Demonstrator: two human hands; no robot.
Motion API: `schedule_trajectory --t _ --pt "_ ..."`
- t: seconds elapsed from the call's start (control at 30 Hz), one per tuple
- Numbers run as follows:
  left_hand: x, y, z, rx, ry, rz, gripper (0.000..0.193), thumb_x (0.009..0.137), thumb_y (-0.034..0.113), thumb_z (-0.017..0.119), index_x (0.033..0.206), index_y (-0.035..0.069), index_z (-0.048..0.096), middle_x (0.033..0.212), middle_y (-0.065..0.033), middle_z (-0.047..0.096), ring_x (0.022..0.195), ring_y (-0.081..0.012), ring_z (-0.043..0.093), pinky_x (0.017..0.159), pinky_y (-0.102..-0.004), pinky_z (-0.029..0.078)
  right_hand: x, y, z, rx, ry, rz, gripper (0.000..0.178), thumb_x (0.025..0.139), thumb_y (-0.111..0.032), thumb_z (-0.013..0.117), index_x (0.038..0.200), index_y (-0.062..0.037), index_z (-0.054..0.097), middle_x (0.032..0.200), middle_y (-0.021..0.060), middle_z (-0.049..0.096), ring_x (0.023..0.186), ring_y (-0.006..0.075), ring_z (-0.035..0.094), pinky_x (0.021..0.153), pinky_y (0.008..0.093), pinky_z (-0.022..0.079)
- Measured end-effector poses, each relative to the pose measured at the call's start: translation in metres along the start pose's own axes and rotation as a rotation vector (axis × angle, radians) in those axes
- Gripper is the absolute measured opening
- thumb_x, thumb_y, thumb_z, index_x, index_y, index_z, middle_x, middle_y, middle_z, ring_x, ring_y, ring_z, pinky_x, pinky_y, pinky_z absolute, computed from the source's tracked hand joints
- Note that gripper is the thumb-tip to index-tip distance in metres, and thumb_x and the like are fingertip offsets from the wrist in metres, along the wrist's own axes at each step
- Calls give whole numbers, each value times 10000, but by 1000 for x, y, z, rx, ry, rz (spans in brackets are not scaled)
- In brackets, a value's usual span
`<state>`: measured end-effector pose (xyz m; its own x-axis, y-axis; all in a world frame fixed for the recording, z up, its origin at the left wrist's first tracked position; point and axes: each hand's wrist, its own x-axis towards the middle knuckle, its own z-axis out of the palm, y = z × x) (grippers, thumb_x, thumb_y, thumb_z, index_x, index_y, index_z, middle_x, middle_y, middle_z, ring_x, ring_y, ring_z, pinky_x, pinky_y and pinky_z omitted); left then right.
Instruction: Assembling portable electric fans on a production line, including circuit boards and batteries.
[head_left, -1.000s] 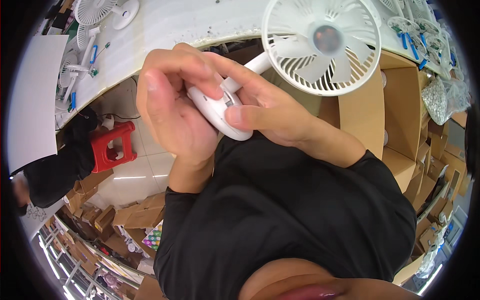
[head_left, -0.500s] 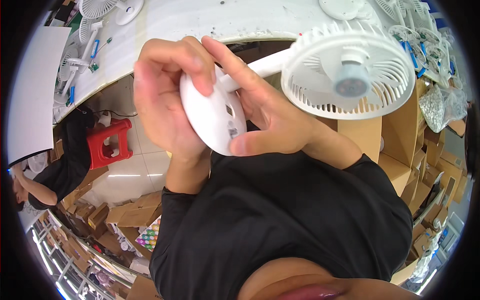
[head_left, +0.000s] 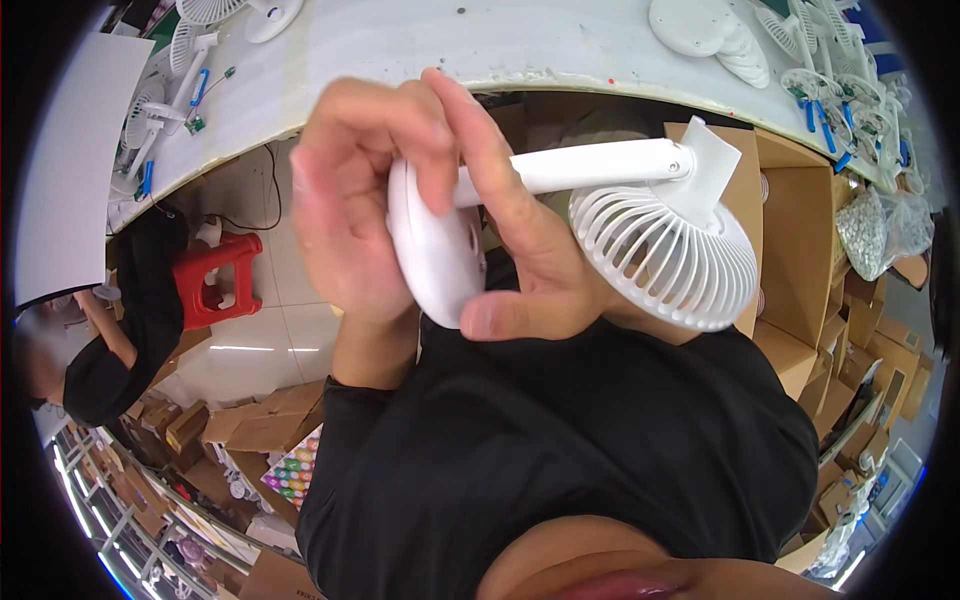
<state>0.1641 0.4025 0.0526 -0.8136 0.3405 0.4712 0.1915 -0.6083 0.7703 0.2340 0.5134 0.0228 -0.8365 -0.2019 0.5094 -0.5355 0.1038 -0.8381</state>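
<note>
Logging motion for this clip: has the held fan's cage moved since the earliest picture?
Yes, lower in view: the fan cage overlapped the white table a second ago; now it appears wholly below that table's near edge.

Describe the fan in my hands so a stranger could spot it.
Find the white table across the view's top. Below its edge, your left hand and right hand hold the fan by its base. Unlike the table's fans, it is held in the air.

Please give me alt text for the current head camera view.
A person's left hand and right hand hold a white fan by its base, its caged head toward the picture's right. Beyond is a white workbench bearing more fans; a red stool stands at left.
</note>
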Motion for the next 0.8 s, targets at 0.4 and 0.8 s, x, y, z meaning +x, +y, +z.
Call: schedule_trajectory --t 0.4,0.8 --pt "-4 -3 2 -194 -36 -10 436 1053 383 330 854 63 549 667 -36 529 616 -148 436 636 -264 376 5 17 -4 -134 -5 -312 1021 895 -283 630 1565 -28 -97 1637 221 -29 1515 328 46 1196 476 46" --pt "-7 3 9 112 29 178 445 1059 361 305 847 50 544 685 -51 538 590 -146 448 578 -263 392 4 -2 -12 73 -152 -83 957 925 -232 574 1577 -104 -115 1629 257 -20 1505 375 87 1187 512 85"
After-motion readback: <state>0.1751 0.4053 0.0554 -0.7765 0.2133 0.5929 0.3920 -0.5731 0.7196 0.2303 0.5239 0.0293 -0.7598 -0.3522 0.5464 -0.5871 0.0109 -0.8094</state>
